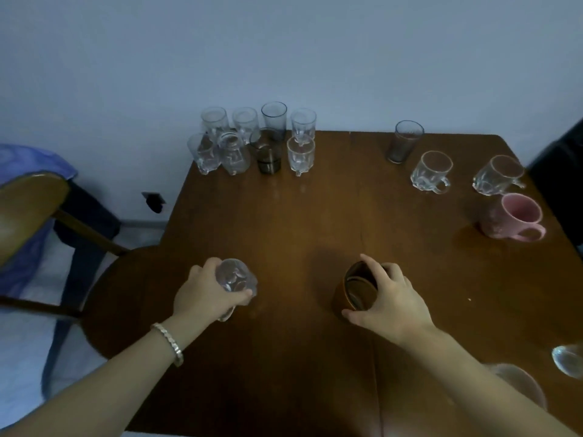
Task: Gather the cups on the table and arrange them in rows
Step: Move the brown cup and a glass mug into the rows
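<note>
Clear faceted glass cup: in the left hand, fingers wrapped round its side wall, cup tilted so the mouth faces up toward the camera; whether its base touches the bench cannot be told. Brown glass cup: under the right hand, thumb on the near wall and fingers curled over the far rim, a pinch across the mouth. Judgement: both are rigid, smooth, breakable; clear cup likely light, brown one looks thicker-walled and probably heavier. Smooth walls may slip, so a wrap round the body below the rim seems safer than a rim pinch; set down gently, no knocking against neighbours. Ahead of the left hand, at the far bench edge by the wall, stand two rows of four glasses, mostly clear, two smoky, close together; this appears to be the destination. Ahead and to the right of the right hand, well apart from it: a tall smoky tumbler, two clear handled mugs, a pink mug; handles are the obvious hold there. Near the right forearm, a clear glass at the frame edge, partly cut off. Wooden chair left of the left arm. No brand, label or legible writing on any item.
</note>
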Demonstrator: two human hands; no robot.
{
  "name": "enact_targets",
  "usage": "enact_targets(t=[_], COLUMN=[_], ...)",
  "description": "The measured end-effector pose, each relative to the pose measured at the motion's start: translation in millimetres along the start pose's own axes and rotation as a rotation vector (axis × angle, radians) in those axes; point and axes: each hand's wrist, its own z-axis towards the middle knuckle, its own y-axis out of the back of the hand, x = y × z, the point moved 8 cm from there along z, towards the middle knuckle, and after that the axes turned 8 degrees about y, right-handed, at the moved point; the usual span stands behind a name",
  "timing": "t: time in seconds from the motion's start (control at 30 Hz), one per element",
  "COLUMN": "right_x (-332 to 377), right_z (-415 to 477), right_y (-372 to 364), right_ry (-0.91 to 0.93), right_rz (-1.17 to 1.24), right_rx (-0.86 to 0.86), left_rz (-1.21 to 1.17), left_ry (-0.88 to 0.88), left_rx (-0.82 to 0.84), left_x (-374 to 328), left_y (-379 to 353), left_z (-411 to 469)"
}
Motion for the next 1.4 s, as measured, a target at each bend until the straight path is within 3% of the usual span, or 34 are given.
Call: enact_targets(t=[0.27, 0.6, 1.03, 1.23, 1.3, 1.4], right_x=[91, 155, 233, 232, 220, 190], right_z=[83, 177, 324, 314, 299, 271], right_y=[-41, -69, -82, -81, -81, -93], right_ry=[-0.079, -0.134, -0.050, -0.044, -0.070, -0.108], right_rz=[0.122, 0.076, -0.158, 0.011, 0.047, -0.004], right_rx=[-0.024, -0.015, -0.023, -0.093, -0.046, 0.188], left_rz=[-0.107, -0.238, -0.359, -0.370, -0.339, -0.145], left_ry=[0.044, -0.010, -0.080, -0.092, -0.079, -0.093], left_rx=[-0.120, -0.101, 0.023, 0.034, 0.052, -0.018], left_x=[18, -18, -3, -5, -5, -6], left_y=[92, 109, 94, 93, 93, 99], left_z=[145, 252, 284, 279, 274, 253])
